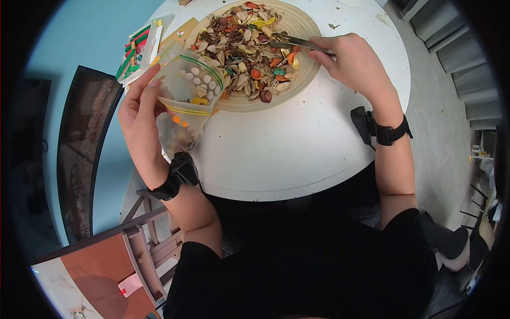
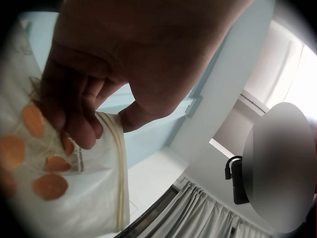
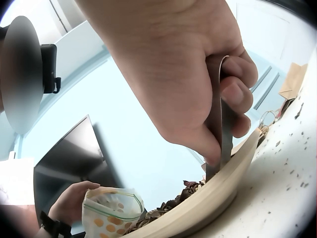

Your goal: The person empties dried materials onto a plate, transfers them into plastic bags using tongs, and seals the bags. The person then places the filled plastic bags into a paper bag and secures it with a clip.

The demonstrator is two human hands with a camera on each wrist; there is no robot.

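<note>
My left hand point(image 1: 141, 114) pinches the rim of a clear zip bag point(image 1: 180, 114) with white and orange dots; its mouth, edged green and yellow, faces the plate, and some dried bits show inside. The left wrist view shows fingers on the dotted bag point(image 2: 99, 198). In my right hand point(image 1: 358, 66) are metal tongs point(image 1: 297, 41), gripped between thumb and fingers, their tips over the dried petals and leaves point(image 1: 249, 53) heaped on a round wooden plate point(image 1: 305, 74). The right wrist view has the tongs point(image 3: 225, 134) at the plate's rim point(image 3: 213, 198); their tips are hidden there.
The plate stands on a round white table point(image 1: 281, 149) sprinkled with small crumbs. A white box with red and green pieces point(image 1: 141, 50) lies at the table's left edge, beside a brown sheet point(image 1: 186, 31). A folding chair frame point(image 1: 154, 244) stands at lower left, grey curtains at right.
</note>
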